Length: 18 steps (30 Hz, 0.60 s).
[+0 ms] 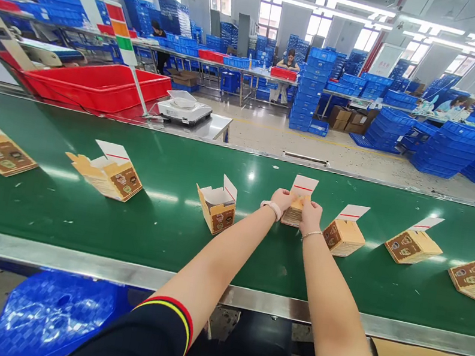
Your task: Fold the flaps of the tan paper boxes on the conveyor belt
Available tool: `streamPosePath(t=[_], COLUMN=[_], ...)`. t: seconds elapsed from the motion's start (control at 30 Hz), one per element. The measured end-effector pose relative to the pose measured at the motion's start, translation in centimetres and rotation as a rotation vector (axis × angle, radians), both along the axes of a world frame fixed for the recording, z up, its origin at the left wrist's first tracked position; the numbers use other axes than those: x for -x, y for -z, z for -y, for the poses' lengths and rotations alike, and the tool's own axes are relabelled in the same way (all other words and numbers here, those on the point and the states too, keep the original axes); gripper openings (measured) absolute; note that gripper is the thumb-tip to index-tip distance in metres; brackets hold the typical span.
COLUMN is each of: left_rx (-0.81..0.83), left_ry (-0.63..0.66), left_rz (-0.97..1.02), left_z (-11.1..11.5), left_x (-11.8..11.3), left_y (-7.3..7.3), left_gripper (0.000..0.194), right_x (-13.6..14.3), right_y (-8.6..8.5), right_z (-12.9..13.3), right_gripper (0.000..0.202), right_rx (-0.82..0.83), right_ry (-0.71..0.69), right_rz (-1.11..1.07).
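Note:
A small cardboard box (292, 216) stands upright on the green conveyor belt (154, 237), with its white lid flap, marked by a red line, raised behind. My left hand (281, 200) grips its left upper edge, and my right hand (312, 216) closes round its right side; the thumbs meet near the top, and some fingers are hidden. On the left is a brown and tan box (222, 218) with its flaps spread open. A box (345, 237) to the right of my hands has its top folded down while the white flap stands up.
Farther left sit more boxes with open flaps (115, 177); farther right are boxes with folded tops (413, 246). Beyond the belt are a red tub (97, 88), a scale (184, 109) and stacked blue crates (311, 90). A metal rail (262, 301) edges the near side.

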State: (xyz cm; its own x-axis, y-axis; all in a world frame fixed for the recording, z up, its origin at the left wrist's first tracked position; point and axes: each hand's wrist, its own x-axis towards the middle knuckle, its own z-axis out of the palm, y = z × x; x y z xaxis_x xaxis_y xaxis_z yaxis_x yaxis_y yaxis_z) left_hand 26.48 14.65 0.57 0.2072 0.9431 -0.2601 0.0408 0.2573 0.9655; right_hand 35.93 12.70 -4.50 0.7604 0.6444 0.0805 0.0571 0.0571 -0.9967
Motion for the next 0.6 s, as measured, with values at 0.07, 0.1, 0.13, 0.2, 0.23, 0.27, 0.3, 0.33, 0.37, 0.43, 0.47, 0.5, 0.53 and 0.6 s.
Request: streamPosePath(t=[0.07, 0.1, 0.13, 0.2, 0.23, 0.27, 0.3, 0.33, 0.37, 0.43, 0.47, 0.5, 0.53, 0.6], left_rx=[-0.134, -0.258, -0.422, -0.804, -0.950, -1.040, -1.053, -1.006, -0.921, -0.743, -0.683, -0.649, -0.632, -0.597], left_ry=[-0.051, -0.080, -0.111, -0.224, -0.323, -0.451, -0.575, -0.659, -0.702, -0.738, -0.744, -0.750, -0.755, -0.779], left_rz=[0.002, 0.012, 0.026, 0.067, 0.079, 0.080, 0.069, 0.058, 0.059, 0.109, 0.153, 0.199, 0.242, 0.284], left_z=[1.8, 2.9, 3.9, 5.4, 5.7, 5.7, 5.4, 4.8, 4.1, 2.6, 2.0, 1.5, 1.1, 0.5], left_x=[1.1, 2.1, 3.3, 6.5, 8.3, 10.1, 11.9, 13.5, 14.9, 16.9, 17.6, 18.0, 18.3, 18.3], left_y=[-0.6, -0.8, -1.0, -1.1, -1.0, -0.9, -0.7, -0.6, -0.5, -0.4, -0.3, -0.2, -0.2, 0.2], left_gripper=[0.029, 0.028, 0.026, 0.021, 0.021, 0.022, 0.024, 0.025, 0.025, 0.022, 0.020, 0.018, 0.016, 0.016], right_x=[0.2, 0.6, 1.2, 3.0, 4.1, 5.3, 6.6, 7.7, 8.8, 10.5, 11.0, 11.4, 11.6, 11.8], right_y=[-0.3, -0.4, -0.3, 0.3, 0.7, 1.1, 1.5, 1.8, 2.1, 2.4, 2.4, 2.4, 2.3, 2.1], right_z=[1.4, 2.2, 3.0, 4.8, 5.6, 6.4, 7.0, 7.5, 7.8, 7.9, 7.7, 7.4, 7.0, 6.1], right_gripper=[0.042, 0.046, 0.050, 0.054, 0.055, 0.054, 0.053, 0.053, 0.052, 0.055, 0.057, 0.059, 0.061, 0.063], right_rx=[0.001, -0.019, -0.055, -0.166, -0.227, -0.283, -0.334, -0.380, -0.417, -0.444, -0.434, -0.414, -0.393, -0.363], right_ry=[0.130, 0.186, 0.217, 0.195, 0.137, 0.052, -0.056, -0.173, -0.284, -0.450, -0.493, -0.508, -0.506, -0.486], right_rz=[0.047, 0.118, 0.229, 0.543, 0.704, 0.836, 0.932, 1.001, 1.050, 1.101, 1.110, 1.111, 1.106, 1.085])
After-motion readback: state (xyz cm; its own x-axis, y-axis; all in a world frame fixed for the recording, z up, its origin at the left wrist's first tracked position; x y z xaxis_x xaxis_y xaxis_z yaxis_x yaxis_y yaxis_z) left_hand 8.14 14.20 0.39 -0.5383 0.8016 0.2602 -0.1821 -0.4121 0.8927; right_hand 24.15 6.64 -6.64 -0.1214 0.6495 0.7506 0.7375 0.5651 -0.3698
